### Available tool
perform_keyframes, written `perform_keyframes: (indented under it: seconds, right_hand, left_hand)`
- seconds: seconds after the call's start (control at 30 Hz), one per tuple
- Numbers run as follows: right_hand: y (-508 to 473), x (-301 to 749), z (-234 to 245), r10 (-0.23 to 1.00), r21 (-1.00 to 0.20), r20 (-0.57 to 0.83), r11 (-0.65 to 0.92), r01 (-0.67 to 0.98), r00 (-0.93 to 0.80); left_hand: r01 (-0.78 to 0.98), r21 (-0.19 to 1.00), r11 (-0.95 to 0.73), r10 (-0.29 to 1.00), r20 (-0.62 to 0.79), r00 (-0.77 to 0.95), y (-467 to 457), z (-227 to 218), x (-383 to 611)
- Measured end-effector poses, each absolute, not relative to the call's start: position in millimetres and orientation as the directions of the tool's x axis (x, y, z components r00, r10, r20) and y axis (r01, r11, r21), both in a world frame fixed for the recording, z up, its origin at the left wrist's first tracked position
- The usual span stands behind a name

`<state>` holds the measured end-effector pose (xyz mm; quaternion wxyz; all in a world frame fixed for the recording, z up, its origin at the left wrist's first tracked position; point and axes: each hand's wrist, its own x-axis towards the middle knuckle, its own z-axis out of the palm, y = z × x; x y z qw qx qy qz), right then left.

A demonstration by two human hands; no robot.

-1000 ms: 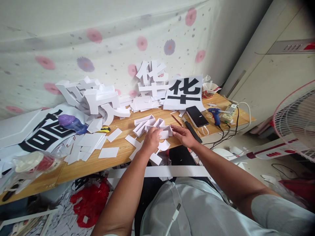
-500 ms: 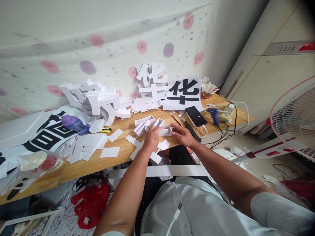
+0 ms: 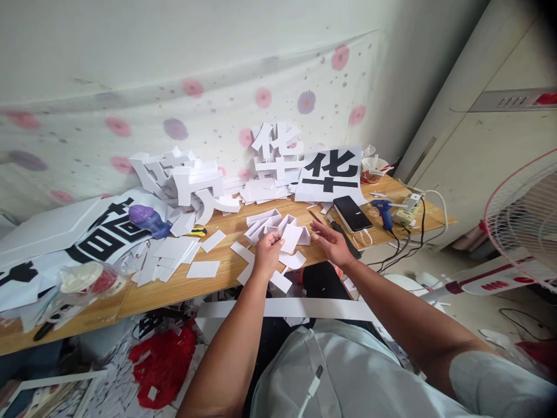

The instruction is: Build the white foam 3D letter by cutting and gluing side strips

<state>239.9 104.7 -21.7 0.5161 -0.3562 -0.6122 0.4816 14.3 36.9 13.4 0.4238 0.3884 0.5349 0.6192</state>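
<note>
White fan [image 3: 524, 223] (guard rimmed red) far right; crumpled red bag [image 3: 164, 367] lower left; flowered sheet [image 3: 217, 125] across wall [image 3: 183, 35].

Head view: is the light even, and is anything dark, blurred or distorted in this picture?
Head view: table softly lit, dimmer beneath; head view: top right corner black; head view: card and left hand reasonably clear; head view: fan looks stretched near the edge.

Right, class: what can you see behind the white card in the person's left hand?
Parts of the hollow white form show on either side of the white card, which the left hand pinches. Whatever lies directly behind the card is covered.
</note>
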Motion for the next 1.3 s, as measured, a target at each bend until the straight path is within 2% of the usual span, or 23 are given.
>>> perform_keyframes:
  seconds: [0.1, 0.17, 0.23, 0.5, 0.67, 0.97, 1.17, 1.3]
  right_hand:
    - [96, 235, -9, 0.897, -0.903, 0.418, 0.428, 0.045, -0.147]
    - [88, 230, 2, 0.856, -0.858, 0.483, 0.505, 0.099, -0.184]
    - [79, 224, 11, 0.840, -0.849, 0.478, 0.517, 0.111, -0.257]
    - [58, 207, 30, 0.866, -0.928, 0.352, 0.372, -0.013, -0.356]
    - [57, 208, 45, 0.849, -0.967, 0.250, 0.194, -0.166, -0.465]
    - [55, 217, 74, 0.899, -0.980, 0.198, 0.187, -0.067, -0.390]
    - [54, 226, 76, 0.949, -0.987, 0.114, 0.075, -0.140, -0.294]
    - [42, 230, 73, 0.909, -0.990, 0.073, 0.017, -0.137, -0.411]
  left_hand:
    - [-0.294, 0.955, -0.034, 0.951, -0.060, -0.305, 27, 20, 15]
    - [-0.383, 0.923, -0.021, 0.961, -0.086, -0.261, 21, 23, 17]
    - [-0.454, 0.891, -0.022, 0.971, -0.089, -0.222, 16, 25, 20]
    - [-0.519, 0.855, -0.002, 0.985, -0.086, -0.147, 3, 31, 28]
    - [-0.527, 0.849, 0.043, 0.992, -0.098, -0.077, -10, 35, 31]
    - [-0.552, 0.828, 0.098, 0.989, -0.144, -0.042, -30, 41, 43]
    - [-0.571, 0.813, 0.112, 0.982, -0.178, -0.062, -41, 50, 45]
    - [-0.557, 0.824, 0.101, 0.978, -0.184, -0.096, -45, 57, 46]
